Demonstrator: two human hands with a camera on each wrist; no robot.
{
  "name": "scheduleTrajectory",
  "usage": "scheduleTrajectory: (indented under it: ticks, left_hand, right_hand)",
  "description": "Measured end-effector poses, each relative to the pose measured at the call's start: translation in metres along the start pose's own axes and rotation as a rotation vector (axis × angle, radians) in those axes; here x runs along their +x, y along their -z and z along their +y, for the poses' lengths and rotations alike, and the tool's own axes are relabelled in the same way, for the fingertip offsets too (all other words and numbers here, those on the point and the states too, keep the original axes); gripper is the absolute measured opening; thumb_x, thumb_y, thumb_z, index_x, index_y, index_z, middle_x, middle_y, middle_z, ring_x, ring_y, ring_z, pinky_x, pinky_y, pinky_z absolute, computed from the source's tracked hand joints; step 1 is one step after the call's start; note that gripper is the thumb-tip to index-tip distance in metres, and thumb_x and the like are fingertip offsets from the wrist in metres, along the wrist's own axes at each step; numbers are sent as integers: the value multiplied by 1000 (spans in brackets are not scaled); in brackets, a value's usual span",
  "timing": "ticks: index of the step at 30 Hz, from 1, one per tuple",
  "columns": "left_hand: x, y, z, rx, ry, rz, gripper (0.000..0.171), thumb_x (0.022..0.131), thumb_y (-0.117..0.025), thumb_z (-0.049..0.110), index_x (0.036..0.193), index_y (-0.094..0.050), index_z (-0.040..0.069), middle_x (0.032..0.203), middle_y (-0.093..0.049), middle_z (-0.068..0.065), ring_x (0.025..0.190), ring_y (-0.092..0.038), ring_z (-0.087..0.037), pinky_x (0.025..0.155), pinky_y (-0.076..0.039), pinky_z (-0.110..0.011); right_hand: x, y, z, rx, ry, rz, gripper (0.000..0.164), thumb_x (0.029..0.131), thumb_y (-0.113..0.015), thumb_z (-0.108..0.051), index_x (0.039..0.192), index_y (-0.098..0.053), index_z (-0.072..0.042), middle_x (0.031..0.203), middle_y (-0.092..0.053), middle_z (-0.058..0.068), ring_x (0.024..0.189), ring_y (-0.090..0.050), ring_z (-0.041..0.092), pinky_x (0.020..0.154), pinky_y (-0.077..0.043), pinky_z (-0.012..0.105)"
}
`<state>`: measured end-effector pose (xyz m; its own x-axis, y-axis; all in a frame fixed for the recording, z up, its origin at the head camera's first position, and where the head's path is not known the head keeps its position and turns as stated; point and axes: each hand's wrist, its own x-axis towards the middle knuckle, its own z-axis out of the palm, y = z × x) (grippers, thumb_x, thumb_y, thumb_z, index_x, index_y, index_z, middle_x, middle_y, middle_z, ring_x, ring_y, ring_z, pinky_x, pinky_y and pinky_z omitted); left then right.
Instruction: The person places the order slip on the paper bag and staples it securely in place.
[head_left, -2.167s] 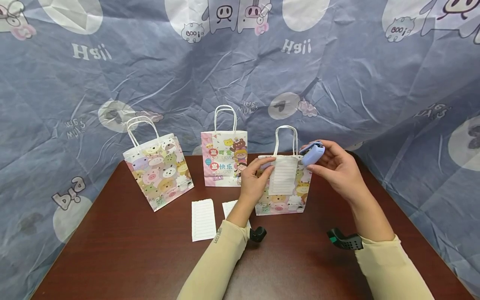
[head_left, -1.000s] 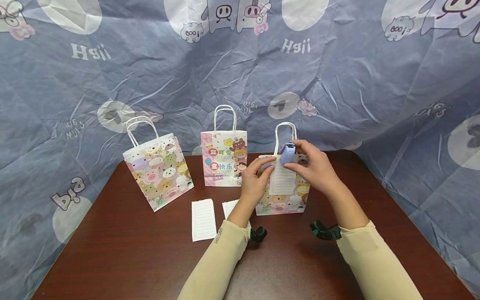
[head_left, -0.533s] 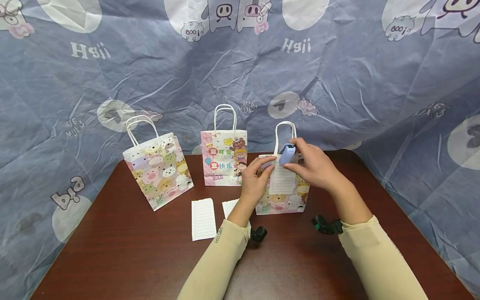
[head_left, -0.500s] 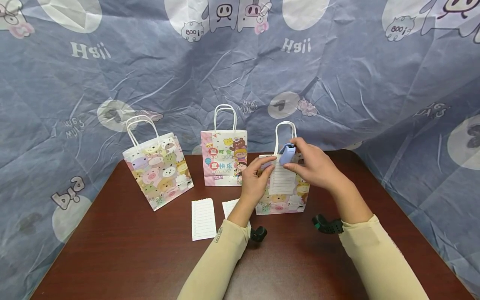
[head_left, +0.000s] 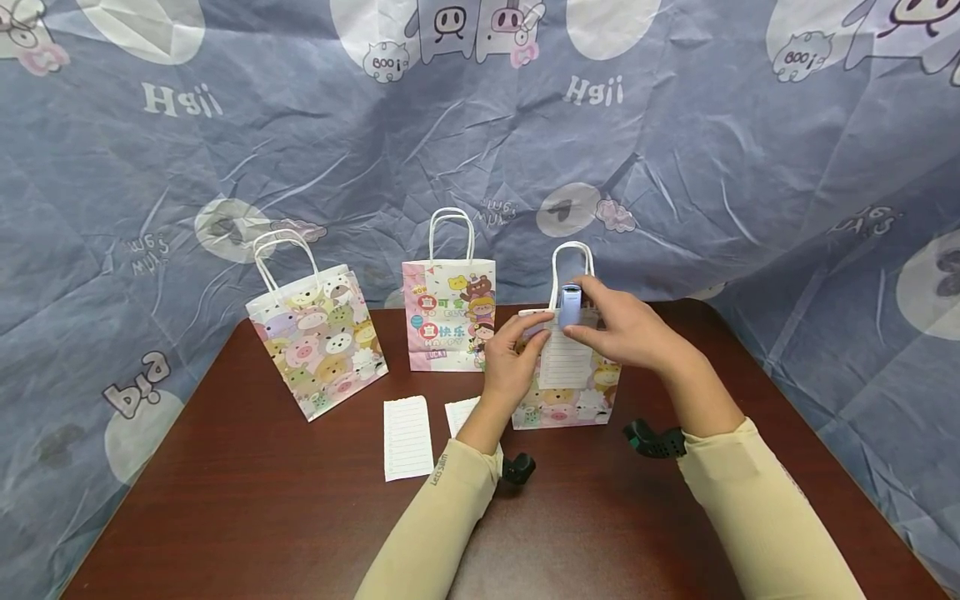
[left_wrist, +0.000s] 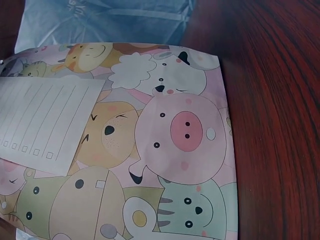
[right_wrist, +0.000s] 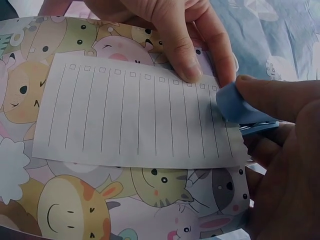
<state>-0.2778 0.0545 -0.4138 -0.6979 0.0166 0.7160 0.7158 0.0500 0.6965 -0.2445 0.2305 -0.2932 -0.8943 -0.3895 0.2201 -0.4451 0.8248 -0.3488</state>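
Observation:
A lined note sheet [right_wrist: 135, 115] lies flat against the front of the right-hand animal-print paper bag [head_left: 558, 410]. My left hand [head_left: 512, 358] pinches the sheet's edge and the bag's top rim between thumb and fingers. In my right hand [head_left: 630, 329] is a small blue stapler [head_left: 570, 307], gripped between thumb and fingers. The stapler's jaws straddle the top edge of sheet and bag, as the right wrist view shows. In the left wrist view only the bag's lower front and part of the sheet appear; the left fingers are out of that view.
A pink and white paper bag [head_left: 450, 317] stands in the middle, and another animal-print bag [head_left: 318, 342] leans at the left. One lined sheet [head_left: 408, 437] lies on the brown table [head_left: 262, 500]; a second sheet [head_left: 459, 412] is partly under the left forearm. Patterned cloth [head_left: 480, 150] hangs behind.
My right hand has brought the stapler leftward from the bag's right side onto the top edge by the sheet, and the stapler has turned more upright. The left hand has stayed put.

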Motion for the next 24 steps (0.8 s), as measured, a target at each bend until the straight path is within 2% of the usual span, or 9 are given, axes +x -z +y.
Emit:
scheduleTrajectory:
  ticks: [8,16,20,24]
  left_hand:
    - [0,0,1,9,3,5,22,91,-71,14,113,-75,13,79,-60,-6,53,-32,-4,50,-29,-20]
    - [-1,-1,2,-9,14,18,21,91,-72,14,112,-76,13,80,-63,-7,55,-33,-8,51,-29,-20]
    - [-1,-2,1,-7,3,22,21,91,-72,14,111,-76,13,78,-61,-7,55,-34,-10,51,-30,-19]
    - [-2,-2,0,1,-7,24,20,91,-72,14,111,-76,13,79,-62,-7,55,-35,-9,51,-31,-19]
  right_hand:
    - [1,-3,4,53,58,32,51,90,-75,-26,129,-48,-8,102,-70,12,89,-65,26,77,-51,46]
    - [2,-9,6,76,81,69,39,90,-75,-23,117,-52,-7,99,-72,11,95,-69,28,79,-52,46]
    - [4,-14,6,62,113,124,35,87,-78,-21,109,-54,-7,90,-68,7,88,-67,24,75,-50,41]
    - [4,-19,7,45,151,198,36,86,-79,-19,108,-56,-5,83,-64,5,84,-63,24,75,-48,41]
